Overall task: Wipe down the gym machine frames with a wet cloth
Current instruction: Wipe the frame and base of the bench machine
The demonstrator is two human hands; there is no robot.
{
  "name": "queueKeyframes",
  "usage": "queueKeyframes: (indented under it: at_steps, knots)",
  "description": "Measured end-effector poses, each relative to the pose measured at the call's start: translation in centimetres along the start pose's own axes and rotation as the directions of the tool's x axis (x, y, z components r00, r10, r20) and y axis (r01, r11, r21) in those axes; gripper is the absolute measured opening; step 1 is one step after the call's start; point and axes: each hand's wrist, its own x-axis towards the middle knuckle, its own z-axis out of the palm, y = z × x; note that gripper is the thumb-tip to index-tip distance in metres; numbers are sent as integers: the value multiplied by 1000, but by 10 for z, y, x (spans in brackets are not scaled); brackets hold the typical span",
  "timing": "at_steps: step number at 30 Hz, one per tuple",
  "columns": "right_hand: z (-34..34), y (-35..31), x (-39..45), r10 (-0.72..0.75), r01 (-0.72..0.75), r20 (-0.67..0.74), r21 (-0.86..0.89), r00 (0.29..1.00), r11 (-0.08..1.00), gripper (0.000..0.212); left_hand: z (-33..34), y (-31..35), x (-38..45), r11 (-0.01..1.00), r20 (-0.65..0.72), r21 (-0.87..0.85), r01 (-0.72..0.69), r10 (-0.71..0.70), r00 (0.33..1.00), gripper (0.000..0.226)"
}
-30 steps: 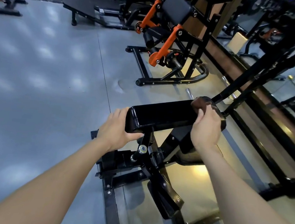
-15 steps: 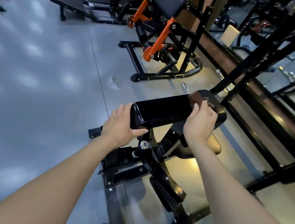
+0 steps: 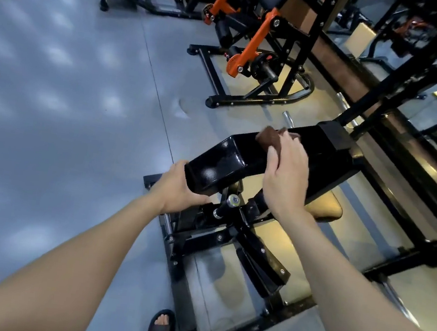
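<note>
Looking down, I see a glossy black beam [image 3: 242, 165] of the gym machine running from near my left hand up to the right, where it joins a dark upright post [image 3: 404, 75]. Its paint is shiny and shows small light reflections, and its near end is a flat, square face. My left hand [image 3: 178, 188] grips this near end, with the thumb under the lower edge and the fingers wrapped around the far side. My right hand [image 3: 287, 179] lies on top of the beam further along, and its fingers press a brown cloth [image 3: 270, 140] against the upper surface. The cloth looks folded into a small thick pad, dark brown, and only its far part shows beyond my fingers. I cannot tell if it is wet.

Below the beam is the black base frame [image 3: 202, 240] with bolts and a short metal peg [image 3: 227, 203] with a silver tip. A tan pad [image 3: 325, 208] shows just behind my right wrist. On the gray floor [image 3: 56, 90] further away stands another machine with orange arms [image 3: 255, 37]. My feet in black sandals [image 3: 161, 326] are at the bottom.
</note>
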Motion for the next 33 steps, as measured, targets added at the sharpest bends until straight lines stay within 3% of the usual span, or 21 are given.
queueKeyframes:
  at_steps: [3,6,8,11,12,13,15,17,18,21,23,24,25,26,29,33]
  knots:
    - [17,-41,-28,-188,183,-33,-109,982,977,42,9,-6,3,996,-77,-86,-12,5,997,81]
    - [51,-55,-47,-431,444,118,-348,895,826,45,19,-20,2,989,-133,-135,-63,45,990,83]
    - [75,-64,-62,-483,561,286,-395,828,728,46,23,-32,-1,952,-70,-293,-91,73,995,78]
    - [85,-80,-78,-498,669,455,-403,738,625,56,27,-44,-3,916,-97,-396,-69,33,995,42]
    - [81,-81,-75,-516,692,465,-415,720,591,56,25,-45,-4,932,-95,-356,-66,35,995,38]
    - [74,-79,-67,-532,691,443,-422,722,587,53,25,-50,-2,950,-68,-305,-62,43,997,48]
    - [59,-71,-46,-513,591,296,-456,806,666,45,24,-58,-3,977,-75,-201,-77,63,995,77]
    - [50,-66,-32,-402,435,175,-472,899,767,45,24,-58,-6,986,-90,-160,-52,38,995,88]
    - [53,-68,-32,-376,414,179,-484,909,771,47,25,-58,-4,985,-110,-152,-84,68,992,88]
    - [88,-84,-58,-484,619,387,-456,785,639,54,27,-62,1,985,-82,-90,-145,138,987,71]
    - [98,-91,-69,-513,703,488,-399,706,588,50,27,-66,5,923,-24,-380,-56,51,998,58]
    - [92,-93,-66,-511,716,508,-404,693,569,51,29,-67,4,895,-4,-438,-78,84,996,53]
    - [81,-92,-58,-514,715,503,-407,695,568,52,29,-64,2,932,4,-357,-69,75,997,50]
    - [69,-87,-48,-536,695,446,-399,717,598,51,26,-62,0,961,-5,-271,-52,52,999,54]
    - [35,-66,-17,-476,521,213,-355,854,776,39,21,-46,-10,993,-58,-114,-6,0,998,96]
    - [20,-61,-6,-305,331,153,-184,940,926,38,15,-25,-12,999,-44,-32,8,-9,999,137]
